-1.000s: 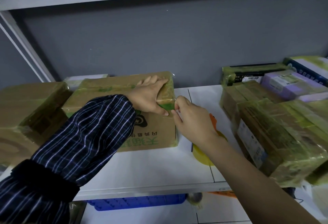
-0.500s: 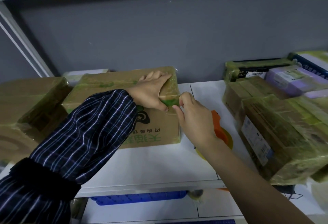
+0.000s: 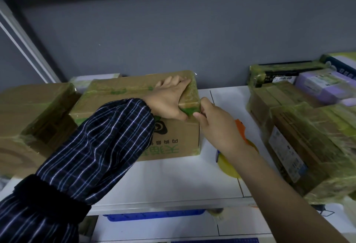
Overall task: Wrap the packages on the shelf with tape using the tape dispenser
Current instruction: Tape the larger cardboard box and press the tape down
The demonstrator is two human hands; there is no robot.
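Pressing down on the cardboard box (image 3: 134, 119), the left hand (image 3: 169, 100) lies over its top right end, fingers straight and flat on the taped top, thumb stretched down onto the near face. A dark striped sleeve (image 3: 92, 146) covers that arm. The right hand (image 3: 217, 127) is at the box's near right corner, its fingers curled, with thumb and forefinger pinching the greenish tape (image 3: 189, 111) where it folds over the edge. The box stands on the white shelf (image 3: 173, 181), towards the far side and left of the middle. The tape dispenser (image 3: 240, 129) lies on the shelf just right of the box, partly hidden under the right wrist; its orange body and yellow roll show. A taped package (image 3: 28, 119) sits at the left, beside the box. More tape-wrapped packages (image 3: 308, 146) are stacked at the right. A blue basket (image 3: 154, 214) shows below the shelf's near edge.
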